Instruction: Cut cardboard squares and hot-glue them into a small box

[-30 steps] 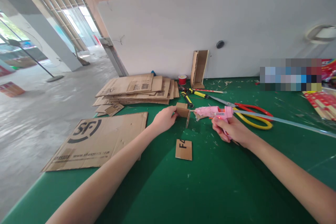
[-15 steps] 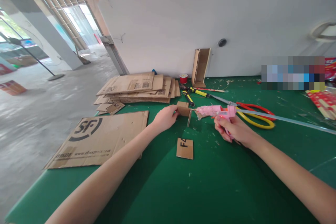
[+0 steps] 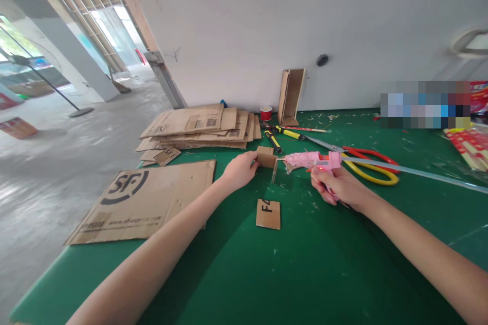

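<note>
One glue gun, nozzle leftward, long axis crosswise; right fingers clamped round it, left fingers pinching cardboard piece.

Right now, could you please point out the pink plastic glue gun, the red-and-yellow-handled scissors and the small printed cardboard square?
Pink plastic glue gun [image 3: 313, 159]: head view, main body.
Red-and-yellow-handled scissors [image 3: 352, 151]: head view, red handle.
Small printed cardboard square [image 3: 269, 217]: head view, below its print.

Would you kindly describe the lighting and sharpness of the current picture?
Head view: far-left window washed out, floor smeared; head view: soft shadow on the green table, label on the pink glue gun too blurred to read; head view: pixelated patch at right.
</note>
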A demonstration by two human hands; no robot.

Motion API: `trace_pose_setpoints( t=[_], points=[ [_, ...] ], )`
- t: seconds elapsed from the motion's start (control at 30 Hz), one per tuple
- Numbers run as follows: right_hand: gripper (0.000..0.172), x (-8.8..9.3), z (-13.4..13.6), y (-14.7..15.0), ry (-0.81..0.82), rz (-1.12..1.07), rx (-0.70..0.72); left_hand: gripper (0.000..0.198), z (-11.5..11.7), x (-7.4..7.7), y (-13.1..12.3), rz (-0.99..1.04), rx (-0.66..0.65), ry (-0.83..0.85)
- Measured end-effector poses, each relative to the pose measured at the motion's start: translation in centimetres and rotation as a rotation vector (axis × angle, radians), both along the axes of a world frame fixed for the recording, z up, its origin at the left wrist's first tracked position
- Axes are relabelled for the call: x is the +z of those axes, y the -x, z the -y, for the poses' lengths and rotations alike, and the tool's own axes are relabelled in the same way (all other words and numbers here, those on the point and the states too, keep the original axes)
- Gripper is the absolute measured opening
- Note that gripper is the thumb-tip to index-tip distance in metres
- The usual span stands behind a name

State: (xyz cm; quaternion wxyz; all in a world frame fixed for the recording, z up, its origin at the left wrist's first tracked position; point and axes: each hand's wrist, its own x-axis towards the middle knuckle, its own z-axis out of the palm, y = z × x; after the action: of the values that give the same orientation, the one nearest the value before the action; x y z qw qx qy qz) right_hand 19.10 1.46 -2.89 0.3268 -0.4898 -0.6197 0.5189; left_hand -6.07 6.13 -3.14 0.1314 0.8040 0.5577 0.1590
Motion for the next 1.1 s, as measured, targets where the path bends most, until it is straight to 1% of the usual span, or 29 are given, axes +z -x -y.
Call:
trace_pose_setpoints(
  t=[0.13, 0.37, 0.5, 0.6, 0.9, 1.0, 1.1],
  points=[
    [0.046, -0.08, 0.06, -0.21, 0.004, 0.011, 0.01, 0.019, 0.07, 0.13, -0.04, -0.001, -0.001, 0.008],
    [0.047, -0.57, 0.12, -0.53, 0.015, -0.038, 0.022, 0.018, -0.05, -0.05, 0.03, 0.008, -0.009, 0.006],
    [0.05, -0.52, 0.17, -0.72, 0.024, -0.014, 0.045, 0.018, -0.07, -0.02, 0.05, 0.014, -0.017, 0.004],
    [0.049, -0.47, 0.15, -0.78, 0.045, -0.038, 0.069, 0.018, -0.07, 0.0, 0.06, 0.015, -0.016, 0.006],
    [0.052, 0.15, 0.48, -0.41, 0.071, -0.077, 0.075, 0.016, -0.1, 0.05, 0.04, 0.003, -0.01, 0.01],
    [0.055, 0.0, 0.26, -0.62, 0.079, -0.04, 0.108, 0.015, -0.09, 0.06, 0.06, -0.003, -0.007, 0.008],
    [0.054, -0.31, 0.1, -0.84, 0.082, -0.035, 0.128, 0.015, -0.1, 0.04, 0.08, -0.005, -0.005, 0.007]
  ],
)
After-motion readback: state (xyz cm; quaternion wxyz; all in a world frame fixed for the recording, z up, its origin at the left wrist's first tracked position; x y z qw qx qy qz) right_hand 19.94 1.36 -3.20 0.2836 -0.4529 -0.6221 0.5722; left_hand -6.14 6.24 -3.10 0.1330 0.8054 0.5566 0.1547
